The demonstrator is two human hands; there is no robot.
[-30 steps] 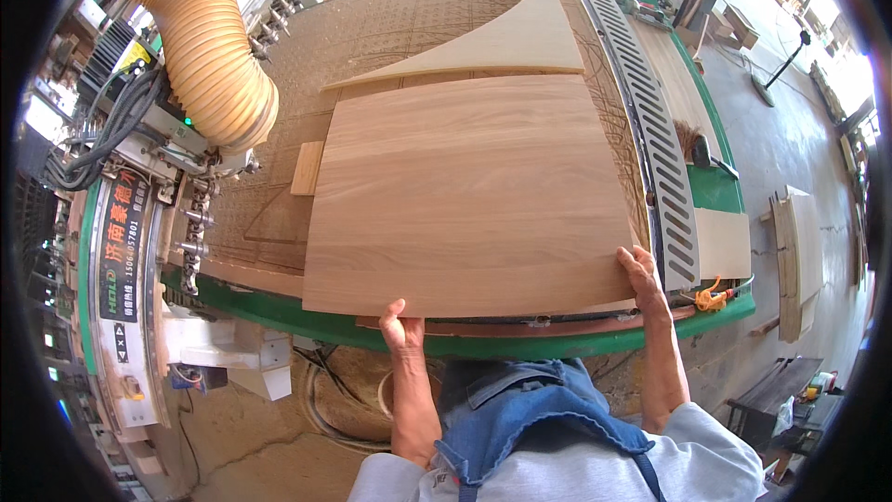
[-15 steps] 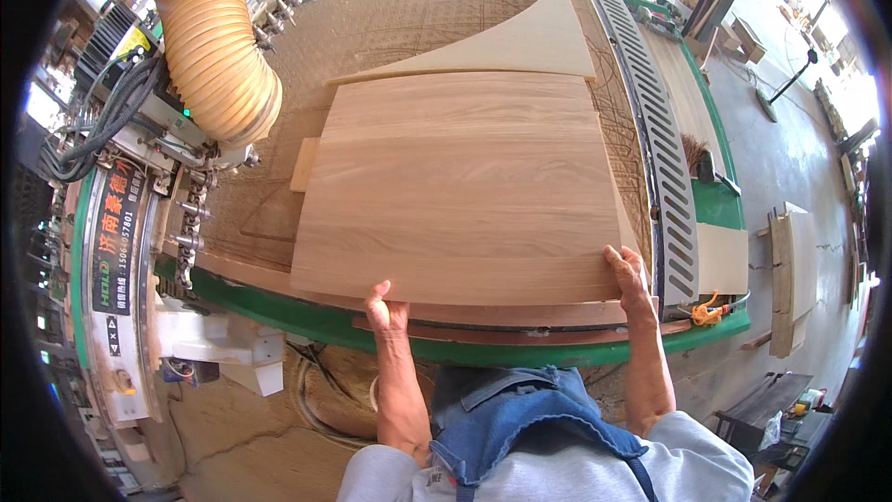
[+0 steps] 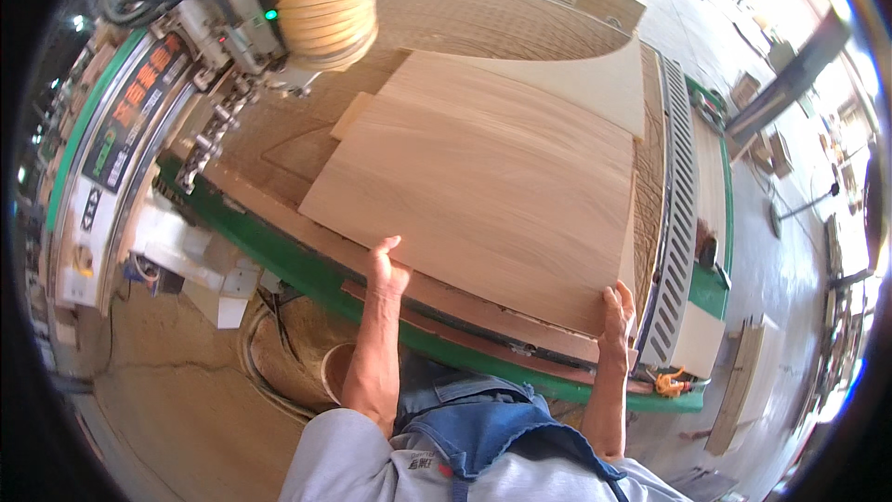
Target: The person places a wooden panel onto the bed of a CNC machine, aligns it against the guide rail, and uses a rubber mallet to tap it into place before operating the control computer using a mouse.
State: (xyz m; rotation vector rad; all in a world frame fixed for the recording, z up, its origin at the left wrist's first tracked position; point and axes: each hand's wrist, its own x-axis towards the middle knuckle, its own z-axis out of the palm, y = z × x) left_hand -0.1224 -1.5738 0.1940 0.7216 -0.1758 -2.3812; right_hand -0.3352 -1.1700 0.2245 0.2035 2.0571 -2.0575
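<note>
A large rectangular wood-grain panel (image 3: 488, 186) lies on the bed of the cutting machine. At its near edge, left of the middle, my left hand (image 3: 387, 267) grips it with the thumb on top and the fingers hidden below. My right hand (image 3: 618, 310) is closed on the panel's near right corner, its fingertips showing at the edge. Beyond the panel, a pale board (image 3: 585, 79) with a curved cut edge is partly covered by it. A small wood strip (image 3: 352, 116) sticks out at the panel's left side.
A yellow ribbed hose (image 3: 327, 5) hangs over the bed's far left, near the machine head with its row of metal fittings (image 3: 216, 130). A slotted metal strip (image 3: 676, 223) runs along the right. Stacked boards (image 3: 743, 386) stand on the floor at the right.
The panel has slid away from me, now overlapping more of the pale curved board. Both hands have kept their grip and moved with it. My view has turned, so the machine bed appears tilted.
</note>
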